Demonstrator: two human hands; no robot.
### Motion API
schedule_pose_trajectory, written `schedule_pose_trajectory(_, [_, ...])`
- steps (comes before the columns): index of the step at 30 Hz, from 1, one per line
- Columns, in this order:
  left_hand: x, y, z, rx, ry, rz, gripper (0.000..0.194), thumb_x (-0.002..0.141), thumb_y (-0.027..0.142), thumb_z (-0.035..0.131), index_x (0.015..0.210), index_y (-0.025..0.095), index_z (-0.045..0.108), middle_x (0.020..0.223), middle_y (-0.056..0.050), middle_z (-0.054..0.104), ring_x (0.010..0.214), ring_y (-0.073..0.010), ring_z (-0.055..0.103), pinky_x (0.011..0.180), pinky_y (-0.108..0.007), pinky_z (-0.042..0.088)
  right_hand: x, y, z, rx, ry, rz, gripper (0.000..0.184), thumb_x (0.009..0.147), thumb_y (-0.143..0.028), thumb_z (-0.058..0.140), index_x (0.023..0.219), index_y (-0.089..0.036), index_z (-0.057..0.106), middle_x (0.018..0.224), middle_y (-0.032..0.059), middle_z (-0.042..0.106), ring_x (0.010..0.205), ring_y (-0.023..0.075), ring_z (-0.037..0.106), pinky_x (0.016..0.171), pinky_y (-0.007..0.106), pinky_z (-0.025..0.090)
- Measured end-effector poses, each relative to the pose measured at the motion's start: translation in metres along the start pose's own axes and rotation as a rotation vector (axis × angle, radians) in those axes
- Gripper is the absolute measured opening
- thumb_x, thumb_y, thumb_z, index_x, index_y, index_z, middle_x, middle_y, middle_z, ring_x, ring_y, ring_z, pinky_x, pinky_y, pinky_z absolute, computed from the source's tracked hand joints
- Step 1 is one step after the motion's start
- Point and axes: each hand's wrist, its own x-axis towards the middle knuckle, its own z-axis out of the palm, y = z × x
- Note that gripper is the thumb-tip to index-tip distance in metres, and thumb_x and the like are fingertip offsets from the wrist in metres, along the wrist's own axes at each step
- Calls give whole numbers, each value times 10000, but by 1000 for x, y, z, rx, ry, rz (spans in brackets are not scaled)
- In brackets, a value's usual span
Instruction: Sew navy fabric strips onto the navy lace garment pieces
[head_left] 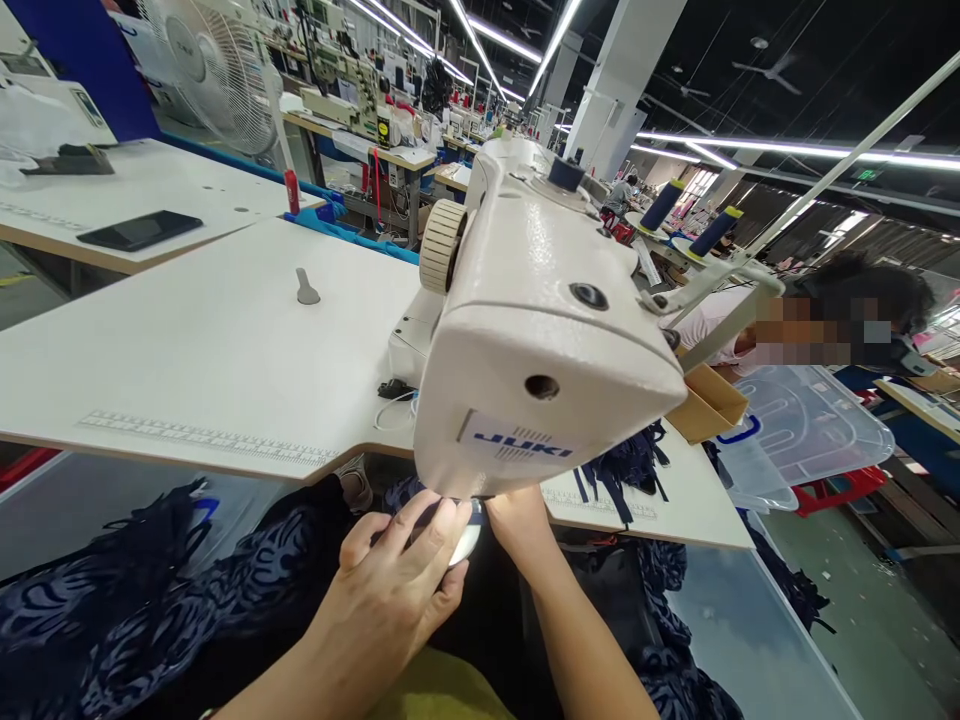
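Note:
A cream Juki sewing machine [525, 330] fills the middle of the view, its head toward me. My left hand [397, 580] lies just below the machine's near end, fingers curled over a small white rounded object [466, 540] beside dark fabric. My right hand [517, 520] reaches under the machine head; its fingers are hidden by the housing. Dark navy patterned fabric [135, 610] spreads across my lap and to the left.
The white sewing table [210, 340] extends left, with a grey knob on it. A second table with a black phone [139, 230] and a fan stands behind. A clear plastic bin [810, 420], thread cones [716, 230] and a seated co-worker are at right.

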Motion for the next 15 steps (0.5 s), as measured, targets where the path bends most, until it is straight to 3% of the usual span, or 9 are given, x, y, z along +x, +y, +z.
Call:
schedule_pose_trajectory(4, [-5,-1,5,8,-38,0,257,929,234,469,1143,235,611,1124,15,702,1008,-203,626,827,-375,332,-2,0,1,-37,-1,-15,209,819,-131,472,795,-215,661,760,30,654,704,186,573,676,293,479])
schedule_pose_trajectory(9, [-9,-3,9,16,14,8,263,920,244,461,1120,267,631,1132,20,696,1024,-199,615,827,-373,329,-5,3,3,-78,-15,-23,210,826,-127,469,799,-209,661,760,40,663,708,199,591,696,312,494])
schedule_pose_trajectory(15, [-5,-1,7,36,-2,3,252,915,231,464,1096,266,636,1114,18,702,995,-200,626,828,-371,338,-4,0,1,-18,6,-61,249,826,-120,478,968,-193,669,938,74,697,967,235,621,879,352,491])
